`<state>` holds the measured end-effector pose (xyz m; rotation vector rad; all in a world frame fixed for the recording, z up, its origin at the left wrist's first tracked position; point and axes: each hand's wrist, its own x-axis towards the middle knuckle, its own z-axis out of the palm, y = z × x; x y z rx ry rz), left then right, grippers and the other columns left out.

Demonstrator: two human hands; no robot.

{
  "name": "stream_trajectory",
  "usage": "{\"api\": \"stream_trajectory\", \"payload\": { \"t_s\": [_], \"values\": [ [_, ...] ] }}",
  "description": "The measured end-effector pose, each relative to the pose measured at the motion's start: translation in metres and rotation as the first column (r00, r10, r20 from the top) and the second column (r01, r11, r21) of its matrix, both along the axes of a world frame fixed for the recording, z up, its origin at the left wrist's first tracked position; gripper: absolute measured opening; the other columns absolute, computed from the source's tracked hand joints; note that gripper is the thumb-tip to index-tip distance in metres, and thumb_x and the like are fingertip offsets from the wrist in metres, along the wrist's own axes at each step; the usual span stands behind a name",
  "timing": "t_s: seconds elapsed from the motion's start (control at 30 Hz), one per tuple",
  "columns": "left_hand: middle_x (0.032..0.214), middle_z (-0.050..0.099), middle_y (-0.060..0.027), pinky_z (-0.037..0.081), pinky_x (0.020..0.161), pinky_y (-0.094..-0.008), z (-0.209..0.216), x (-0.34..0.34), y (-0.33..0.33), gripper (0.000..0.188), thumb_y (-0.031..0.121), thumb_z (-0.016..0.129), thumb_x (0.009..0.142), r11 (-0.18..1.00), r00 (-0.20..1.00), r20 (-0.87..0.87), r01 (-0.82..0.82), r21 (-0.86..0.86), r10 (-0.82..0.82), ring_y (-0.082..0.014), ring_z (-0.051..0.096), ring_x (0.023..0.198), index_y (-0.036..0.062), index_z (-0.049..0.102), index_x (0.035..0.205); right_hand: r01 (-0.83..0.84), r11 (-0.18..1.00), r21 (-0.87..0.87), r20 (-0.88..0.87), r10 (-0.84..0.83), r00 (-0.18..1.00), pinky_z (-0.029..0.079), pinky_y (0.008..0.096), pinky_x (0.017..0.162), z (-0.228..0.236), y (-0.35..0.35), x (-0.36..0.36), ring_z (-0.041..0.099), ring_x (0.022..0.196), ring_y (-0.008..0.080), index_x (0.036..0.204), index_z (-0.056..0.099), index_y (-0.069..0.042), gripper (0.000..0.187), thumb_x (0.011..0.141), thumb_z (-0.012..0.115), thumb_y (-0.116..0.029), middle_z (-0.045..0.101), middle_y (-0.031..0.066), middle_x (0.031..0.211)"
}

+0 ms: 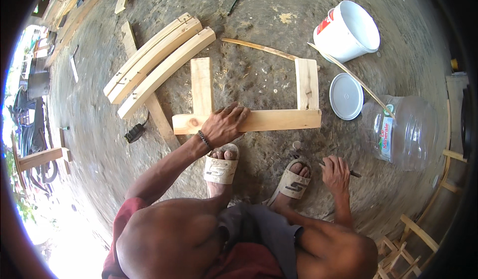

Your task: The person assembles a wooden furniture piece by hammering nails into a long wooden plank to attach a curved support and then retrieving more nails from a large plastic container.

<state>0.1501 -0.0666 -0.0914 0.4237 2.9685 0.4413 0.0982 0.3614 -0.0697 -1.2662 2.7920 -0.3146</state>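
My left hand (226,126) lies over a pale wooden beam (284,120), fingers curled across its top and pressing it on the ground. Two short wood blocks, a left one (201,84) and a right one (307,83), meet the beam's far side at about right angles. To the right of my right foot, my right hand (336,173) is closed round a thin dark-handled tool (354,174). One end of the handle sticks out to the right; I cannot make out its kind. A small round grey piece (297,144) shows near the right sandal.
Several thick wooden bars (167,72), some with nails sticking out, lie at the far left across a thin plank (162,122). A black tape measure (135,132) is beside them. At right are a white bucket (348,32), its lid (346,96) and a clear plastic jug (411,134).
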Motion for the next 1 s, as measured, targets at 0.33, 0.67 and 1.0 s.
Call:
{"api": "stream_trajectory", "payload": {
  "t_s": [0.33, 0.67, 1.0],
  "values": [
    [0.145, 0.051, -0.0123, 0.031, 0.120, -0.0466, -0.041, -0.003, -0.008, 0.066, 0.031, 0.069, 0.086, 0.997, 0.996, -0.039, 0.077, 0.028, -0.076, -0.0313, 0.037, 0.144, 0.0041, 0.048, 0.142, -0.015, 0.992, -0.122, 0.002, 0.016, 1.000, 0.050, 0.0472, 0.076, 0.023, -0.043, -0.012, 0.063, 0.095, 0.0333, 0.118, 0.058, -0.004, 0.035, 0.089, 0.072, -0.017, 0.063, 0.0170, 0.106],
    [0.163, 0.028, -0.0115, 0.016, 0.126, -0.0466, -0.012, 0.040, -0.091, 0.110, 0.058, 0.081, 0.071, 0.925, 0.927, 0.006, -0.373, -0.070, 0.375, -0.0288, 0.023, 0.151, 0.0140, 0.028, 0.157, 0.039, 0.955, -0.294, 0.634, 0.165, 0.755, 0.052, 0.0470, 0.064, 0.051, -0.184, -0.056, 0.067, 0.077, 0.0428, 0.111, 0.058, 0.005, 0.027, 0.097, 0.061, -0.018, 0.066, 0.0254, 0.086],
    [0.129, 0.057, -0.0096, 0.040, 0.111, -0.0434, -0.032, 0.024, -0.137, 0.080, 0.033, 0.088, 0.064, 0.977, 0.983, -0.013, -0.178, 0.113, 0.181, -0.0305, 0.051, 0.126, 0.0095, 0.055, 0.133, -0.128, 0.981, -0.142, 0.640, 0.190, 0.744, 0.050, 0.0515, 0.058, -0.008, -0.259, -0.088, 0.065, 0.073, 0.0483, 0.105, 0.056, 0.004, 0.030, 0.103, 0.053, -0.026, 0.065, 0.0284, 0.081]
  ]
}}
